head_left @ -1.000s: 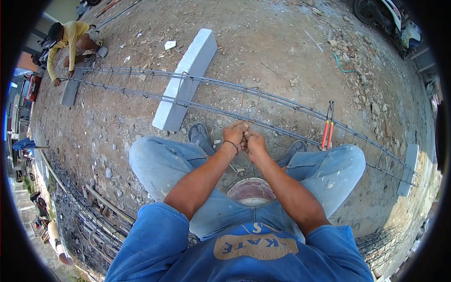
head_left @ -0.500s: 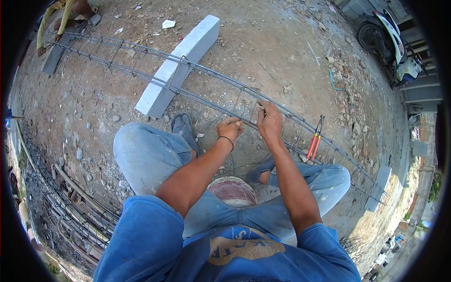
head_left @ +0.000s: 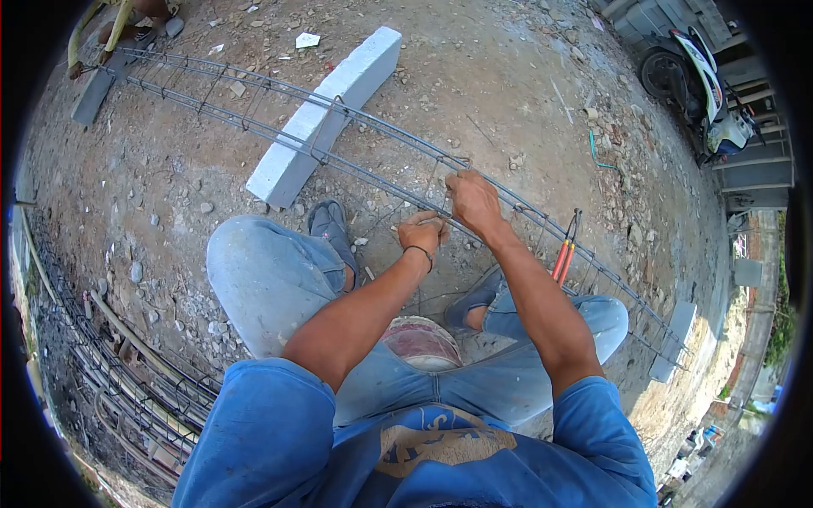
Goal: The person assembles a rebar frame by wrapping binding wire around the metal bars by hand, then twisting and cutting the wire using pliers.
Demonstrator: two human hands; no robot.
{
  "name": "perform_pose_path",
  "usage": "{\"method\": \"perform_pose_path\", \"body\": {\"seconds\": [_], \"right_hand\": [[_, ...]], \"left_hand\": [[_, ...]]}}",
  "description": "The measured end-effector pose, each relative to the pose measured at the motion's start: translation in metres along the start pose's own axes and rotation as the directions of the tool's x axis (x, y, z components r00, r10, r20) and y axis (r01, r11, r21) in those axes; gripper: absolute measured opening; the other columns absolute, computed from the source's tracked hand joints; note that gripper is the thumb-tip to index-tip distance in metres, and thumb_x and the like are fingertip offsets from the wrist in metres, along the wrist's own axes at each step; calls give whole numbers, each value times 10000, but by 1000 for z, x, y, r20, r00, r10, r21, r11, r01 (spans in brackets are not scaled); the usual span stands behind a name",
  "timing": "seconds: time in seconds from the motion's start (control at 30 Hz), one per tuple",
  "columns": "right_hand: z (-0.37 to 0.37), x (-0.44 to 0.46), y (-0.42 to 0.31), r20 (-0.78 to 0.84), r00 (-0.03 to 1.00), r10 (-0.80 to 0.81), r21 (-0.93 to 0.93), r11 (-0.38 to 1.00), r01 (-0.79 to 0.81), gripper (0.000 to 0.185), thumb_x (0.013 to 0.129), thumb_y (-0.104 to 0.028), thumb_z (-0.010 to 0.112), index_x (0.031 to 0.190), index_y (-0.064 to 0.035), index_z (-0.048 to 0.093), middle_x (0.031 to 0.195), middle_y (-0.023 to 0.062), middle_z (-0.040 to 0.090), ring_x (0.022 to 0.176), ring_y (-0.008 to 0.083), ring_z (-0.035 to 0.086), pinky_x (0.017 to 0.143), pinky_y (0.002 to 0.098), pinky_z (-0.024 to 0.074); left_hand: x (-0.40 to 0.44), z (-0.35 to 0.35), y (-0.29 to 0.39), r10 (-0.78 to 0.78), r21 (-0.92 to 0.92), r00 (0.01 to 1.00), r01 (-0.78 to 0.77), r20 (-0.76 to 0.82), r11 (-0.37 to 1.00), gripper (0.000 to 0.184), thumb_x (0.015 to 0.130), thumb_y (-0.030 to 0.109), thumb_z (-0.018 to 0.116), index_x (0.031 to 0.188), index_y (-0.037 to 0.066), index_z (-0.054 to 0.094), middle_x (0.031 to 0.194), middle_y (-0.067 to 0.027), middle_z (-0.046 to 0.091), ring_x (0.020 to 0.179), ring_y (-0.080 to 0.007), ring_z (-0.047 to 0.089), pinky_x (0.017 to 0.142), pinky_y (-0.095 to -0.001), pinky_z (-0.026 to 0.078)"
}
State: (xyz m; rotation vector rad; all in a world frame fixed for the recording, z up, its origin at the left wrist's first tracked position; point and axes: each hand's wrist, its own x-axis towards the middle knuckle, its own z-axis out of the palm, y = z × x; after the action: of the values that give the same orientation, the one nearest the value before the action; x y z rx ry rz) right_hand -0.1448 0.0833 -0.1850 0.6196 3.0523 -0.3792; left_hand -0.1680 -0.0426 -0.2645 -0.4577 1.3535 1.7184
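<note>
A long rebar cage (head_left: 385,184) of thin bars and square stirrups runs diagonally in front of me. My left hand (head_left: 423,230) is closed just below its near bar, fingertips pinched; what they hold is too small to make out. My right hand (head_left: 472,201) reaches over the near bar, its bent fingers closed beside a stirrup (head_left: 456,159) near the far bar. Whatever lies inside those fingers is hidden. Red-handled pincers (head_left: 565,256) hang on the cage to the right of my right hand.
Under the cage lie a pale block (head_left: 326,118), a grey block (head_left: 93,97) and a right-end block (head_left: 675,339). Another person's hand (head_left: 105,57) is by the far left end. A round seat (head_left: 421,340) is beneath me. More rebar (head_left: 127,364) lies left; a motorbike (head_left: 703,93) stands right.
My right hand has shifted left and slightly up toward the far bar. My left hand has moved slightly right, closer beneath the right hand. The pincers still hang on the cage.
</note>
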Motion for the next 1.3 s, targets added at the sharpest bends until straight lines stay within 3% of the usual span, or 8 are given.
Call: {"method": "perform_pose_path", "body": {"seconds": [0.33, 0.43, 0.5, 0.6, 0.73, 1.0, 1.2, 1.3], "right_hand": [[44, -94, -48, -98, 738, 667, 464, 687, -559, 88, 823, -90, 721, 838, -3, 716, 840, 191, 725, 744, 368, 694, 704, 454, 523], [75, -98, -55, -72, 570, 819, 773, 406, -487, 74, 815, -58, 732, 804, 13, 714, 773, 160, 719, 660, 278, 674, 641, 390, 516], [86, -98, -53, 220, 454, 863, 951, -86, -297, 50, 849, -37, 722, 836, 11, 725, 707, 66, 666, 606, 168, 603, 553, 328, 454], [93, -101, -40, 465, 430, 774, 885, -392, -252, 55, 858, -42, 726, 825, -3, 705, 718, 78, 665, 576, 151, 583, 535, 293, 439], [105, -83, -23, 510, 399, 762, 860, -466, -209, 45, 846, 0, 720, 814, -2, 689, 718, 71, 657, 566, 149, 582, 506, 295, 439], [129, -53, -39, 86, 93, 992, 975, -65, -213, 168, 793, -19, 736, 948, 42, 759, 830, 158, 750, 743, 252, 712, 694, 395, 544], [130, -48, -43, 11, 24, 1000, 961, -4, -277, 344, 791, -19, 723, 1133, 12, 735, 949, 170, 760, 845, 297, 728, 776, 397, 535], [136, -46, -43, -16, 25, 1000, 967, 21, -252, 408, 803, 56, 653, 1208, 38, 698, 937, 154, 763, 779, 182, 706, 678, 313, 536]], "left_hand": [[10, 4, -6, -2, -118, 1000, 1, -8, 993, 161, 890, -98, 630, 1047, -102, 665, 914, -165, 710, 750, -232, 705, 638, -294, 598], [13, -2, -5, -57, -82, 998, 58, 21, 995, 154, 893, -90, 639, 1042, -92, 678, 907, -146, 712, 729, -209, 696, 615, -269, 582], [19, 0, -4, -78, -43, 996, 80, 36, 996, 152, 894, -86, 644, 1040, -85, 684, 904, -135, 713, 718, -196, 691, 606, -258, 575], [27, -1, -6, -45, 28, 999, 44, 29, 999, 114, 847, -106, 653, 955, -103, 687, 820, -123, 695, 639, -160, 642, 542, -247, 506], [47, -16, -7, -133, 126, 971, 110, 199, 986, 75, 886, -62, 644, 943, -56, 691, 815, -82, 700, 624, -133, 633, 560, -223, 512], [41, -12, 8, -357, 55, 903, 354, 238, 934, 107, 970, 2, 585, 1020, -31, 673, 892, -69, 718, 698, -127, 663, 606, -231, 537], [45, -19, 8, -421, -18, 854, 447, 307, 894, 224, 1040, 60, 523, 1235, -33, 580, 1234, -127, 673, 860, -127, 671, 735, -223, 576], [45, -20, 12, -440, 8, 838, 462, 324, 887, 237, 1042, 55, 515, 1261, -22, 558, 1261, -142, 664, 872, -124, 665, 763, -237, 570]]}}
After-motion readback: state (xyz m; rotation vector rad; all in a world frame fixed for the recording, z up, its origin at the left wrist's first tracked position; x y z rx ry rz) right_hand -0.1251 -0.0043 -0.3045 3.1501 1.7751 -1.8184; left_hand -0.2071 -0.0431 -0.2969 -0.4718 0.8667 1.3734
